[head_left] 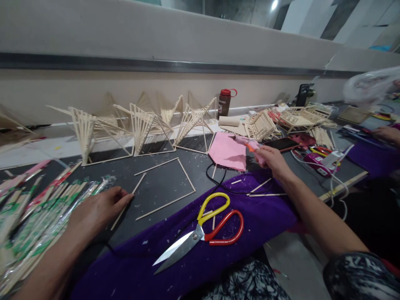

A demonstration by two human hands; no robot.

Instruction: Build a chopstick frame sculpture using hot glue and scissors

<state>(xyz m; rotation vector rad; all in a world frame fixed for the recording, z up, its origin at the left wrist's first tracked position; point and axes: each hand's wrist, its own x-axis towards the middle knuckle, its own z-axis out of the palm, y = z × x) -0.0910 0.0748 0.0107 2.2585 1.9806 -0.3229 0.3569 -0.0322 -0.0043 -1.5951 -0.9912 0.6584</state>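
Observation:
My left hand [99, 210] pinches a thin wooden stick [138, 184] near its middle, low over the dark tabletop. Just right of it lie several more sticks [186, 175], forming three sides of an open frame. In my right hand [275, 160] is a pink hot glue gun [254, 149]. Its nozzle points left over a folded pink cloth [227, 152], and a black cord loops below. Scissors [196, 235] with one yellow and one red handle rest open on the purple cloth [259, 227] in front of me.
Stick-built twisted models [142, 131] stand along the wall. Plastic-wrapped chopsticks [46, 221] cover the left side. Farther right are a brown bottle [223, 104], a phone [281, 143], wooden frames [300, 118] and a purple power strip [321, 163]. Another person's hand [387, 134] shows at the right edge.

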